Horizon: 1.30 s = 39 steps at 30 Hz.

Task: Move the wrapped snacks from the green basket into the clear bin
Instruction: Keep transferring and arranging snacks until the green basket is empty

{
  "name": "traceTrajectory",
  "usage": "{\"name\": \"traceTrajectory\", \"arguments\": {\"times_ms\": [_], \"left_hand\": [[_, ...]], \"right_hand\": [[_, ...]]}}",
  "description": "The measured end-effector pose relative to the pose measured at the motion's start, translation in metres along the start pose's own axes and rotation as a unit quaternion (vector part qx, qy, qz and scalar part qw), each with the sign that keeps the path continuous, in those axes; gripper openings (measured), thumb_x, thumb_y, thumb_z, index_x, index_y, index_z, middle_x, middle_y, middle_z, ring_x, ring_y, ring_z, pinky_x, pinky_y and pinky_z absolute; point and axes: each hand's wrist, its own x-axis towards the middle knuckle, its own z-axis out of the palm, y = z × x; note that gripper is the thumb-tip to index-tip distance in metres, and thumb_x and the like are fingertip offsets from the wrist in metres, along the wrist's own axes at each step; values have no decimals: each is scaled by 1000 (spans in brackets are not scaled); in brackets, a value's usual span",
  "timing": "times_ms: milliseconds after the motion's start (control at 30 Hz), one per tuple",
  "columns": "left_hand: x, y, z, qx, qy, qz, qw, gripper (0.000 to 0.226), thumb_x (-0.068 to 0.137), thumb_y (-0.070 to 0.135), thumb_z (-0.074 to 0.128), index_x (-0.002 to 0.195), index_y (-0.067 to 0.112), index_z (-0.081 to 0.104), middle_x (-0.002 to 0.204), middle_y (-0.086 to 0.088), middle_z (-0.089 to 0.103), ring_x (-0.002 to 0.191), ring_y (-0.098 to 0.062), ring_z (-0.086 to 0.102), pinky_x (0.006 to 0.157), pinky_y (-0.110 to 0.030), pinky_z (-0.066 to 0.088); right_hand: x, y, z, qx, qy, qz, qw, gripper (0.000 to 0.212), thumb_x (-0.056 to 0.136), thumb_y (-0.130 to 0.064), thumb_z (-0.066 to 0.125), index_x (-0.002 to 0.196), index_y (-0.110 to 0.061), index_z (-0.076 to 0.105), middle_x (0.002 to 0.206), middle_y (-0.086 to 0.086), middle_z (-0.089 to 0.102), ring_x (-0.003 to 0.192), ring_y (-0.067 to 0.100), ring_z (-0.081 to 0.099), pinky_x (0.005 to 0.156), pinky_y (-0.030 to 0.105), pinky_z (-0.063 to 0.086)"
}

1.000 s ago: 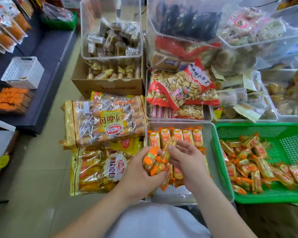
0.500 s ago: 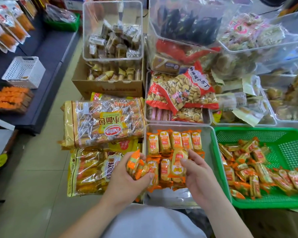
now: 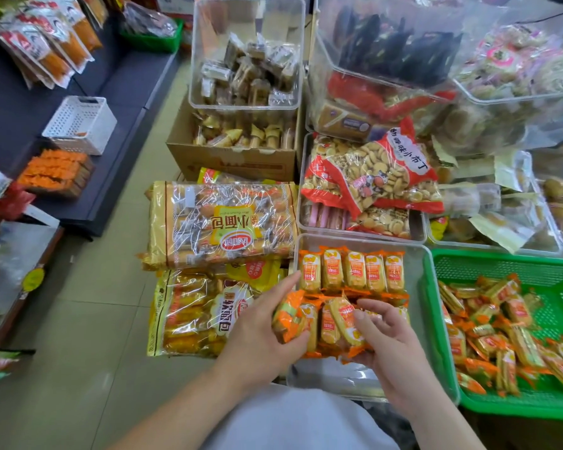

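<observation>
Left hand (image 3: pixel 260 332) over near-left corner of clear bin (image 3: pixel 418 297); thumb and curled fingers grip small bunch of wrapped snacks (image 3: pixel 290 319); index finger straight, pointing far. Right hand (image 3: pixel 390 345) just right of it; fingers curled round single snack packet (image 3: pixel 346 319) in near row, thumb on top, packet tilted. Far row (image 3: pixel 351 271) of five snacks side by side along far wall, apart from both hands. Green basket (image 3: pixel 431 319) touches bin on right; loose snack pile (image 3: pixel 501 336) inside. Bread bags (image 3: pixel 221 222) left of bin.
</observation>
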Motion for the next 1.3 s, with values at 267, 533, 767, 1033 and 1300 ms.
{"name": "traceTrajectory", "arguments": {"times_ms": [267, 533, 767, 1033, 1300], "left_hand": [[-3, 10, -5, -93, 26, -27, 995, 77, 87, 2, 81, 139, 48, 49, 117, 34, 66, 91, -7, 75, 77, -21, 59], [-5, 14, -5, -115, 40, -54, 991, 78, 86, 4, 83, 138, 50, 48, 113, 32, 68, 95, -11, 77, 79, -26, 63], [-8, 11, -6, -115, 59, -75, 989, 81, 84, 7, 85, 140, 54, 48, 121, 15, 67, 94, -13, 77, 76, -28, 64], [-13, 8, -13, -111, 87, -76, 987, 81, 82, 11, 87, 142, 49, 48, 118, 13, 69, 92, -13, 76, 73, -24, 62], [-3, 19, -11, -135, 81, -62, 986, 77, 83, 7, 86, 141, 43, 51, 117, 13, 69, 92, -15, 77, 73, -31, 65]], "right_hand": [[0, -1, -13, -69, 0, -24, 997, 40, 82, 1, 82, 116, -17, 72, 108, 20, 75, 83, 37, 71, 76, 57, 63], [15, -7, -19, -115, 36, -63, 991, 31, 87, -17, 82, 114, -29, 72, 102, 10, 76, 94, 27, 75, 83, 47, 62], [53, 5, -3, -299, 65, -15, 952, 46, 77, -32, 92, 115, -25, 66, 98, -2, 73, 87, 19, 72, 65, 33, 56], [70, 22, 23, -374, 84, -2, 924, 54, 85, -37, 84, 129, -13, 65, 99, -4, 67, 78, 17, 70, 60, 34, 63], [51, 11, 28, -407, 109, -51, 906, 54, 93, -45, 72, 138, -18, 59, 101, -9, 65, 87, 7, 62, 64, 20, 49]]}}
